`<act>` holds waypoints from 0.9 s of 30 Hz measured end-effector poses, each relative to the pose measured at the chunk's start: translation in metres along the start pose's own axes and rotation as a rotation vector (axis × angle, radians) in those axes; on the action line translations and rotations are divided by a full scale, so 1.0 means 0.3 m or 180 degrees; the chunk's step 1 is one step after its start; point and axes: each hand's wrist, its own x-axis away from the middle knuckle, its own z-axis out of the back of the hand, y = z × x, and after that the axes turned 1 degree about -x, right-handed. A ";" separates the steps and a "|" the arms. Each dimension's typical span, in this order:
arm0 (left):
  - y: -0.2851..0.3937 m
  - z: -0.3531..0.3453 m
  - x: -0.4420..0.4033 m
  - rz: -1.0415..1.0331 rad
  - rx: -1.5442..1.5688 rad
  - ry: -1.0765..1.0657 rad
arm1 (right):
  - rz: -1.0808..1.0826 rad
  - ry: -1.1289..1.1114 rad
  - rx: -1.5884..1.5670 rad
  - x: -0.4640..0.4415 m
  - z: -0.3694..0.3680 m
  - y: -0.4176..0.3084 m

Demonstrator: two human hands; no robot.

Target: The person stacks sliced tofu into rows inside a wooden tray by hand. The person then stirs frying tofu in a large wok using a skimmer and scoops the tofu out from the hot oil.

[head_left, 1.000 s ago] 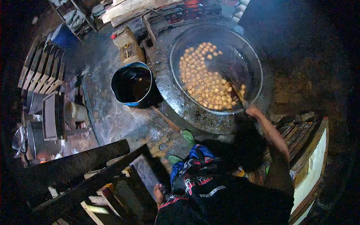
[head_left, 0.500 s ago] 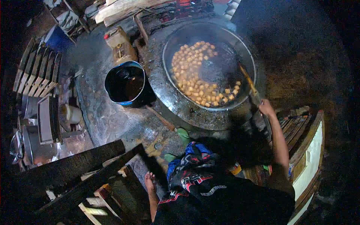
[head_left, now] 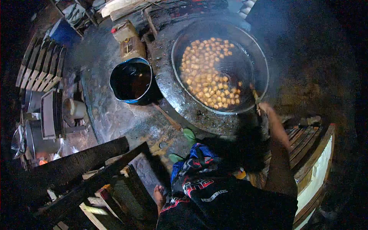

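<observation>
My right hand (head_left: pixel 264 107) is closed around a long wooden-handled stirrer (head_left: pixel 254 93) at the near right rim of a large round wok (head_left: pixel 265 63). The stirrer's working end is hidden in the dark oil. Golden-brown cubes (head_left: pixel 207 57), which look like frying tofu, float mostly on the left and near sides of the wok, and steam rises over them. My left hand (head_left: pixel 159 193) hangs low beside my body, near a grey board (head_left: pixel 147 174). Its fingers are loosely apart, and no object shows in it.
A dark bucket (head_left: pixel 113 90) with dark liquid stands left of the stove (head_left: pixel 168 92), a jerrycan (head_left: pixel 124 31) behind it. A stick broom (head_left: pixel 168 118) lies on the floor. Wooden racks (head_left: pixel 40 67) and a white pail (head_left: pixel 76 108) are at left. A slatted wooden bench (head_left: pixel 299 143) stands at right.
My right hand has moved slightly left with the stirrer, which now reaches less far across the wok. The near-right cubes have shifted left into the bunch. The left hand hangs slightly lower.
</observation>
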 end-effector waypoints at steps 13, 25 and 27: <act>0.098 -0.040 0.114 -0.0370 -0.0312 0.0157 | 0.0645 -0.1095 -0.2288 -0.121 -0.293 -0.247; -0.293 0.204 -0.078 -0.0481 0.0493 0.0591 | 0.0960 -0.0022 -0.2171 -0.151 -0.225 -0.546; -0.269 0.156 -0.062 -0.0268 0.0146 0.0633 | 0.0684 0.0004 -0.2445 -0.102 -0.235 -0.483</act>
